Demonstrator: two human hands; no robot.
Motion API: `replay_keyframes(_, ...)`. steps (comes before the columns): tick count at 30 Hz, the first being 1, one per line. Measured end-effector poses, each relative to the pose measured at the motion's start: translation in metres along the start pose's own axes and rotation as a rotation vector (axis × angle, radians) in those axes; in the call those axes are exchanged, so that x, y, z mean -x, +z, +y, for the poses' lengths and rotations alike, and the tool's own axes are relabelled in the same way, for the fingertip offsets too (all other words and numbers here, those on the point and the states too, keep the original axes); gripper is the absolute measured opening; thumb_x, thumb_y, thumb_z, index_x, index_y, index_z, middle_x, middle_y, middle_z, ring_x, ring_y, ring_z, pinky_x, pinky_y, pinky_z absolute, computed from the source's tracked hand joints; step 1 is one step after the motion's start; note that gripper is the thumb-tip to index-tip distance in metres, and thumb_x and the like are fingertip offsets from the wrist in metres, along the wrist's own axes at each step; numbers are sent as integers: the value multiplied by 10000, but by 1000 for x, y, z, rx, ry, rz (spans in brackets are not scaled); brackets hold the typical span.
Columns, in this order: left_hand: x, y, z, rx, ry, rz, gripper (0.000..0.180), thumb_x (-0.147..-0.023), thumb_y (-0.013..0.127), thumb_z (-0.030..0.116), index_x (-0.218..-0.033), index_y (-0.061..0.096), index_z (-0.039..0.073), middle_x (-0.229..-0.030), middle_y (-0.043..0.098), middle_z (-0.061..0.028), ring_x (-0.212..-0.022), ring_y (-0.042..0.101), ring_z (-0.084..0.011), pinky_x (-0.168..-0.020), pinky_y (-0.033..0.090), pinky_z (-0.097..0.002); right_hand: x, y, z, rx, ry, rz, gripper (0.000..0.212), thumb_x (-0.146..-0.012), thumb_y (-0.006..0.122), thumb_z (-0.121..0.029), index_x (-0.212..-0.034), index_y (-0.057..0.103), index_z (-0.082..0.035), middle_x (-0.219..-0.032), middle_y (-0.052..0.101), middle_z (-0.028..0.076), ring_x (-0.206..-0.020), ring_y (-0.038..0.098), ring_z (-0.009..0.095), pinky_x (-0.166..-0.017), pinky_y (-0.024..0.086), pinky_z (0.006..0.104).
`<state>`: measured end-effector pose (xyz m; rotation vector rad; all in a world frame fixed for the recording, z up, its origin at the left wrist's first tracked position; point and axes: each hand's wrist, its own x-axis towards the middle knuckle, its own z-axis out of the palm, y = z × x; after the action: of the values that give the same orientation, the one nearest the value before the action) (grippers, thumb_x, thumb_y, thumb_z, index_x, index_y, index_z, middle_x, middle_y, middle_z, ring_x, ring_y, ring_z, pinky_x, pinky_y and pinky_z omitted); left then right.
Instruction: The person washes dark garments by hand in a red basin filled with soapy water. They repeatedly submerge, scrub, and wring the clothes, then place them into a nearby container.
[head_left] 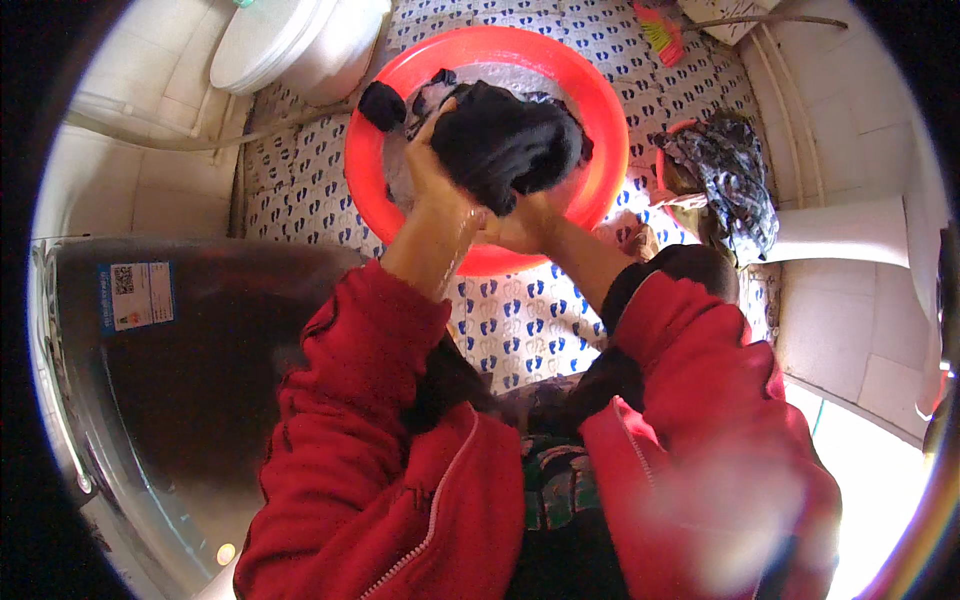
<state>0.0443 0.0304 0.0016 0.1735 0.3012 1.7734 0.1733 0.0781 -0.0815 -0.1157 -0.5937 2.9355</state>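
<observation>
A wet-looking black garment [500,140] is bunched up between my two hands over a round red basin [600,110]. My left hand [440,180] is closed on the garment's left side, its thumb reaching up along the cloth. My right hand [525,222] grips the lower edge of the same garment, its fingers partly hidden by the cloth. Patterned grey cloth [430,97] shows behind the garment inside the basin, next to whitish, sudsy water [505,76]. A small dark bundle of cloth [382,106] hangs over the basin's left rim.
A white lidded bucket [310,50] stands at the far left. Dark patterned clothing [725,170] is heaped on the right, near a white pipe [840,236]. A pink brush [657,35] lies at the far right. A dark glossy appliance [210,380] fills the near left.
</observation>
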Motion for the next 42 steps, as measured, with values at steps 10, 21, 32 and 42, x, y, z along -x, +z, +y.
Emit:
replay_keyframes(10, 36, 37, -16, -7, -141, 9, 461, -972, 624, 407, -1229, 607, 24, -1059, 705, -144, -867, 724, -303, -814, 603, -435, -41, 79, -97, -131, -284, 174, 619, -895, 670, -546, -1275, 630, -59, -1183, 701, 156, -1058, 669, 346, -987, 521, 472)
replay_keyframes(21, 5, -8, -33, -1187, -58, 414, 367, -765, 715, 173, -1060, 706, -45, -1009, 726, -199, -1008, 705, -303, -847, 537, -359, -61, 52, -92, 1417, -333, 581, 486, -670, 787, -265, -998, 707, 85, -967, 717, 275, -905, 713, 377, -852, 557, 414)
replay_keyframes(32, 7, -12, -62, -461, -335, 303, 298, -863, 692, 176, -1122, 670, 30, -1019, 711, -125, -989, 692, -267, -906, 555, -442, -60, -11, -101, 1684, -292, 577, 506, -728, 755, -339, -1070, 718, 33, -1049, 711, 281, -1012, 695, 407, -913, 534, 443)
replay_keyframes(42, 22, 18, 4, -207, -175, 230, 349, -874, 604, 243, -1150, 580, 30, -842, 608, -62, -696, 583, -179, -714, 518, -367, -1, 70, -189, 1552, 383, 146, 640, -857, 760, -451, -1313, 622, -23, -1116, 708, 156, -1058, 665, 275, -936, 511, 395)
